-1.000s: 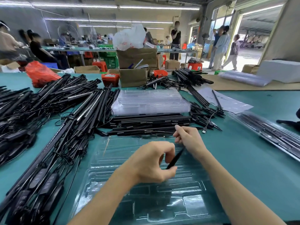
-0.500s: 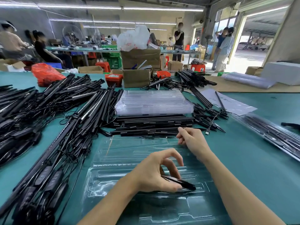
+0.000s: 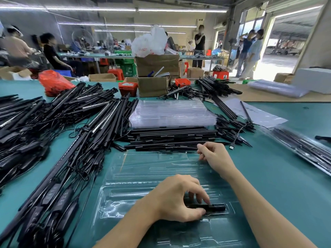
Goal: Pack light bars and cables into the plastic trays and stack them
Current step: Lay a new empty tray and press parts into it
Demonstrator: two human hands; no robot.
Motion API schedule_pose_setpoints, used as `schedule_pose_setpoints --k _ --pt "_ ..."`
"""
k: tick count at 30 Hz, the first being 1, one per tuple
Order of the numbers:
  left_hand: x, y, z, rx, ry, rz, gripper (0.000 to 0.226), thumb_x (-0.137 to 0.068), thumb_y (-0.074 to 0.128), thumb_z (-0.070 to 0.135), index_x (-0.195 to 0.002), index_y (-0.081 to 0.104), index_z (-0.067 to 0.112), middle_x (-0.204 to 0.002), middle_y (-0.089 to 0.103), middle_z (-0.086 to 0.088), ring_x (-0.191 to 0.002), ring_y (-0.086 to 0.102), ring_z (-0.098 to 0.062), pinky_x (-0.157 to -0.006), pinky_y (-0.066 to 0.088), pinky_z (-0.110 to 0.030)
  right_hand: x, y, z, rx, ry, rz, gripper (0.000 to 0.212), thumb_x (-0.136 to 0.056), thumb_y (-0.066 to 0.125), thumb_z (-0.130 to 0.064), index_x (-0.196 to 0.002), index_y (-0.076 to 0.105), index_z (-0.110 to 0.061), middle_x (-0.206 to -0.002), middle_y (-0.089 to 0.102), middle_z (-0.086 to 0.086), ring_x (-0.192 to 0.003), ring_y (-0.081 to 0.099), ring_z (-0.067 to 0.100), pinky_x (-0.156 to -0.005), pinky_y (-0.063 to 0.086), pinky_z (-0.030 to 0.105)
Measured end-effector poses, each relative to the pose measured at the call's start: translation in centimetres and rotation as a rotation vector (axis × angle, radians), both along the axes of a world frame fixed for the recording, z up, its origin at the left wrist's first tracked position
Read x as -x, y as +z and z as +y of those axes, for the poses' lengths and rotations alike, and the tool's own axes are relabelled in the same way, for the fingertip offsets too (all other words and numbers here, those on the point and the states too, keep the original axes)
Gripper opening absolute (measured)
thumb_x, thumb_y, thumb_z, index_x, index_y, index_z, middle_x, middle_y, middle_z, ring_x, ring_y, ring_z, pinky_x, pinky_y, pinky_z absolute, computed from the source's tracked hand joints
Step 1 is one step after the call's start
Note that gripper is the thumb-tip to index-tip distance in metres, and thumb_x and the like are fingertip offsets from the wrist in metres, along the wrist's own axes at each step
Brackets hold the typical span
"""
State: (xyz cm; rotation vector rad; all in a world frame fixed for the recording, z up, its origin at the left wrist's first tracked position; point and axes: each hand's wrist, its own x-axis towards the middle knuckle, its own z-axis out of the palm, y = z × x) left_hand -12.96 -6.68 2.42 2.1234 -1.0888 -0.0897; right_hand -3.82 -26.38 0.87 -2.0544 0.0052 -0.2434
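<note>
- Clear plastic tray [image 3: 143, 178] lies flat on the green table [image 3: 279, 190], directly in front of the person; moulded slots run across it.
- Short black piece [image 3: 214, 207] lies in a slot at the tray's near right part, lengthwise left to right.
- Left hand [image 3: 176, 199] is over that slot; thumb and fingertips pinch the black piece at its left end, the other fingers curled above it.
- Right hand [image 3: 215, 156] rests at the tray's far right corner, fingers loosely curled; cannot tell whether it holds anything.
- Just beyond the tray: a row of black light bars [image 3: 170, 138] lying crosswise, touching one another.
- Behind those, a stack of empty clear trays [image 3: 172, 113].
- Left of the tray: a big heap of long light bars with cables and controllers [image 3: 59, 140], running diagonally toward the near left edge.
- A USB plug [image 3: 232, 146] on a thin cable lies on the table right of the right hand.
- Far right: a packed tray [image 3: 304, 149] with black bars inside.
- Farther back: cardboard boxes [image 3: 154, 74], a red bag [image 3: 53, 82], a sheet of paper [image 3: 254, 113].
- Background: several people at other tables and near the open doorway.
</note>
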Motion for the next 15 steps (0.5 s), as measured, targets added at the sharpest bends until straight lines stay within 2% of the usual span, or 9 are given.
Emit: schedule_pose_setpoints --k 3,7,12,15 --pt "0.0 0.1 -0.1 -0.034 0.002 -0.027 0.010 -0.080 0.077 0.024 -0.090 0.077 0.025 -0.088 0.065 0.011 -0.077 0.057 -0.004 -0.069 0.043 -0.016 0.0 -0.1 0.0 0.012 -0.002 0.008 0.030 -0.098 0.061 -0.031 -0.076 0.070 -0.013 -0.064 0.071 0.001 -0.063 0.064 0.018 -0.074 0.057 0.045" --pt "0.1 0.1 -0.1 -0.043 -0.002 -0.024 0.006 -0.083 0.076 0.027 -0.088 0.075 0.023 -0.088 0.065 0.011 -0.078 0.057 -0.005 -0.068 0.043 -0.017 0.0 -0.1 0.0 0.050 0.001 0.004 0.027 -0.097 0.062 -0.030 -0.076 0.070 -0.016 -0.065 0.072 -0.002 -0.063 0.065 0.018 -0.068 0.056 0.040" --pt "-0.1 1.2 -0.1 -0.134 0.064 -0.064 0.025 -0.090 0.067 0.048 -0.086 0.071 0.024 -0.088 0.062 0.013 -0.082 0.057 -0.005 -0.074 0.051 -0.031 0.0 -0.2 0.0 0.050 0.001 0.005 0.026 -0.095 0.063 -0.029 -0.075 0.069 -0.015 -0.064 0.071 -0.002 -0.059 0.062 0.014 -0.066 0.054 0.037" --pt "-1.1 2.7 0.6 -0.232 0.226 -0.244 0.029 -0.093 0.055 0.054 -0.086 0.062 0.026 -0.084 0.060 0.014 -0.081 0.055 -0.004 -0.076 0.051 -0.033 -0.1 -0.3 0.1 0.036 0.013 0.007 0.026 -0.095 0.065 -0.028 -0.073 0.068 -0.013 -0.062 0.070 -0.001 -0.056 0.058 0.014 -0.062 0.052 0.036"
